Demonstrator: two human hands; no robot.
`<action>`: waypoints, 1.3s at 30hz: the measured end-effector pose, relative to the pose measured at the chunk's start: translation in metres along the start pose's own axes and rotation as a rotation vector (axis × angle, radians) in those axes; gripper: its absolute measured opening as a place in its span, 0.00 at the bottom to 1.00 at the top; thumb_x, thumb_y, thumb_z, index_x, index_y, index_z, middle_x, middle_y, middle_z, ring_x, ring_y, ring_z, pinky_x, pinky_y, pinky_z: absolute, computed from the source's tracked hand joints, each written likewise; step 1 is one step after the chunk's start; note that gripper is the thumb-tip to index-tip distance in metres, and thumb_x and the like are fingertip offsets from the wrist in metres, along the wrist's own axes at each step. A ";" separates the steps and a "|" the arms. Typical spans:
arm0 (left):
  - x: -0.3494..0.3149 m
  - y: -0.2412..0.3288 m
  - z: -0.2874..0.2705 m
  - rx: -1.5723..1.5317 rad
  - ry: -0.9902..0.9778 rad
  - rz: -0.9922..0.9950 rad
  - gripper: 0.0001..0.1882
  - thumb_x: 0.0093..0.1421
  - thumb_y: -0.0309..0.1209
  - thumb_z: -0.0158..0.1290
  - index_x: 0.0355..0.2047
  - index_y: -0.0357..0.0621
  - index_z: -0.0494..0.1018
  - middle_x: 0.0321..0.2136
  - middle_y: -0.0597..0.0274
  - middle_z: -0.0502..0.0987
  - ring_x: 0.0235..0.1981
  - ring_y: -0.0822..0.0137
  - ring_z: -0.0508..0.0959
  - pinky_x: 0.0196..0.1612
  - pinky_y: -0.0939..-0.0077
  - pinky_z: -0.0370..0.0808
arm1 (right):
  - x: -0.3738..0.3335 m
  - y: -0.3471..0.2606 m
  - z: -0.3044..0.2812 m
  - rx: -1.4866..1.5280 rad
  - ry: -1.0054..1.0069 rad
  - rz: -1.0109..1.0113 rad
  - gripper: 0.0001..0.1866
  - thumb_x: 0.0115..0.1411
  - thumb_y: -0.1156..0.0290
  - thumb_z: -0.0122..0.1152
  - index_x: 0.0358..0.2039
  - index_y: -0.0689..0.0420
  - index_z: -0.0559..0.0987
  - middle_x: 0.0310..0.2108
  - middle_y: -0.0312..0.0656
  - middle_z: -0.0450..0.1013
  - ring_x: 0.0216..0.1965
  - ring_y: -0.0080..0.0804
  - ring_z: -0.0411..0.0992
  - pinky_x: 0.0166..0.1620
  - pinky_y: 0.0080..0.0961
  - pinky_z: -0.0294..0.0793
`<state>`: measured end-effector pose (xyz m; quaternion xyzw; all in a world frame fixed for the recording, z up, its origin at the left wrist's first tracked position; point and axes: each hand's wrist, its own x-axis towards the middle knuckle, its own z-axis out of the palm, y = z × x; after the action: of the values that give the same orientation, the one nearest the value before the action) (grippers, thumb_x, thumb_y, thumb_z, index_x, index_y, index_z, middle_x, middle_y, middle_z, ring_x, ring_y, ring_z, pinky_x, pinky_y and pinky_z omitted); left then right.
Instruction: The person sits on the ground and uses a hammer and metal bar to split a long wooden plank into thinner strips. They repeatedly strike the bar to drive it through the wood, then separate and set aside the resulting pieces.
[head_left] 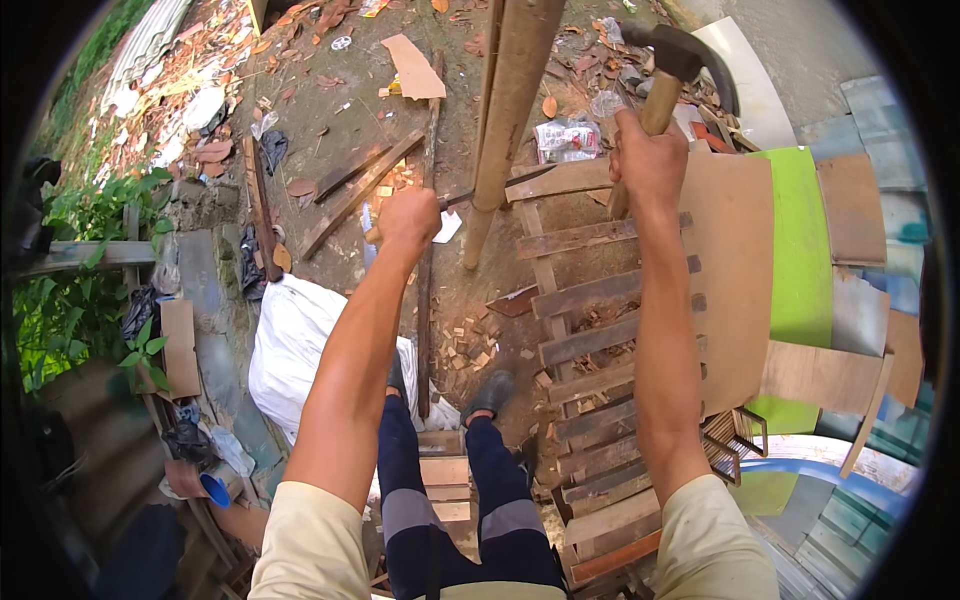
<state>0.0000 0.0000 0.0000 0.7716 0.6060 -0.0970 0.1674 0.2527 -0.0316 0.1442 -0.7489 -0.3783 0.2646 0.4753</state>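
My right hand [650, 160] grips the wooden handle of a claw hammer [662, 100], raised at the upper right with its dark metal head up. Closed in a fist, my left hand [408, 218] holds a wooden-handled tool with a thin dark blade [458, 199]. The blade points right and reaches an upright wooden pole [515, 90]. More of the dark blade shows past the pole; whether it cuts into the wood or lies against it I cannot tell. The pole leans slightly, its lower end close to the dirt ground.
Wood chips [468, 343] lie near my feet. To the right is a slatted wooden frame [590, 345], beside brown board [735, 270] and a lime-green panel [800, 240]. A white sack [300, 340] sits at left, with loose planks [365, 190] beyond it.
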 end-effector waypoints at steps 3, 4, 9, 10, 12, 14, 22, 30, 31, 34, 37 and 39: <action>0.006 0.010 0.006 -0.014 0.002 0.041 0.11 0.54 0.29 0.52 0.32 0.38 0.82 0.34 0.46 0.82 0.37 0.48 0.83 0.40 0.58 0.80 | -0.011 0.040 0.031 -0.142 0.109 -0.119 0.10 0.56 0.69 0.58 0.27 0.65 0.75 0.18 0.47 0.74 0.17 0.41 0.74 0.23 0.38 0.72; 0.011 0.017 0.008 -0.016 0.009 0.068 0.11 0.54 0.29 0.52 0.32 0.38 0.82 0.34 0.45 0.82 0.37 0.48 0.83 0.40 0.58 0.80 | -0.025 0.095 0.046 -0.367 0.190 -0.162 0.11 0.55 0.69 0.56 0.26 0.66 0.75 0.20 0.52 0.76 0.21 0.46 0.77 0.25 0.40 0.73; 0.009 -0.018 0.020 -0.065 0.102 -0.023 0.11 0.53 0.28 0.51 0.29 0.38 0.82 0.31 0.42 0.81 0.33 0.46 0.83 0.36 0.56 0.79 | -0.056 0.173 0.017 -0.509 -0.357 0.328 0.11 0.55 0.70 0.56 0.33 0.67 0.76 0.19 0.52 0.75 0.16 0.44 0.74 0.21 0.38 0.71; 0.010 -0.026 0.015 -0.067 0.076 0.004 0.11 0.55 0.30 0.51 0.29 0.37 0.82 0.31 0.42 0.81 0.33 0.46 0.83 0.36 0.55 0.79 | -0.055 0.163 0.007 -0.477 -0.328 0.294 0.10 0.55 0.71 0.57 0.32 0.67 0.76 0.18 0.50 0.74 0.15 0.41 0.74 0.20 0.36 0.71; 0.004 -0.035 0.014 -0.069 0.111 -0.001 0.12 0.56 0.31 0.52 0.29 0.38 0.82 0.31 0.42 0.81 0.32 0.46 0.83 0.36 0.55 0.79 | -0.044 0.132 -0.004 -0.312 -0.252 0.213 0.09 0.57 0.70 0.58 0.29 0.64 0.74 0.15 0.42 0.70 0.13 0.31 0.69 0.17 0.31 0.67; -0.001 -0.038 0.018 -0.086 0.119 -0.018 0.13 0.57 0.34 0.53 0.30 0.37 0.82 0.30 0.42 0.81 0.32 0.46 0.83 0.36 0.55 0.78 | -0.023 0.074 -0.005 -0.134 -0.158 0.126 0.10 0.59 0.69 0.59 0.25 0.61 0.72 0.14 0.34 0.66 0.11 0.23 0.64 0.14 0.25 0.63; -0.004 -0.029 0.011 -0.089 0.078 0.036 0.11 0.53 0.28 0.51 0.30 0.38 0.82 0.31 0.43 0.81 0.34 0.46 0.83 0.37 0.56 0.79 | -0.019 0.082 0.064 -0.186 0.048 -0.251 0.10 0.56 0.70 0.57 0.25 0.65 0.73 0.15 0.41 0.70 0.12 0.29 0.68 0.17 0.31 0.67; 0.001 -0.041 0.020 -0.128 0.092 0.022 0.11 0.52 0.26 0.50 0.29 0.37 0.81 0.31 0.41 0.81 0.34 0.46 0.83 0.37 0.55 0.79 | -0.005 0.079 0.034 -0.329 -0.274 0.082 0.10 0.56 0.70 0.58 0.27 0.66 0.74 0.14 0.41 0.70 0.13 0.29 0.70 0.17 0.30 0.67; -0.001 -0.040 0.021 -0.134 0.098 0.017 0.11 0.52 0.26 0.50 0.30 0.37 0.82 0.31 0.42 0.81 0.34 0.46 0.83 0.37 0.55 0.79 | -0.002 0.058 0.027 -0.234 -0.265 0.008 0.11 0.57 0.69 0.58 0.26 0.65 0.73 0.14 0.39 0.70 0.13 0.27 0.69 0.16 0.28 0.66; -0.004 -0.031 0.016 -0.088 0.067 0.043 0.12 0.55 0.26 0.49 0.32 0.39 0.82 0.33 0.46 0.82 0.37 0.49 0.83 0.39 0.59 0.80 | -0.008 -0.001 0.024 -0.068 -0.101 -0.152 0.12 0.59 0.69 0.60 0.24 0.59 0.70 0.14 0.33 0.65 0.11 0.19 0.63 0.13 0.22 0.62; -0.003 -0.016 0.012 -0.056 0.033 0.077 0.12 0.57 0.27 0.49 0.33 0.41 0.83 0.35 0.50 0.83 0.38 0.52 0.84 0.38 0.61 0.80 | -0.015 0.009 0.042 -0.049 0.017 -0.170 0.10 0.58 0.68 0.59 0.27 0.63 0.72 0.16 0.41 0.70 0.15 0.28 0.68 0.21 0.30 0.68; -0.001 -0.002 0.012 -0.073 0.024 0.094 0.12 0.57 0.28 0.50 0.33 0.43 0.83 0.35 0.51 0.83 0.38 0.53 0.84 0.38 0.61 0.81 | -0.035 0.091 0.063 -0.317 -0.008 -0.160 0.11 0.56 0.70 0.57 0.33 0.68 0.75 0.20 0.49 0.75 0.22 0.40 0.75 0.33 0.39 0.74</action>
<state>-0.0017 -0.0049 -0.0107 0.7936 0.5743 -0.0575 0.1926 0.2139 -0.0523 0.0365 -0.7809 -0.4755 0.1658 0.3695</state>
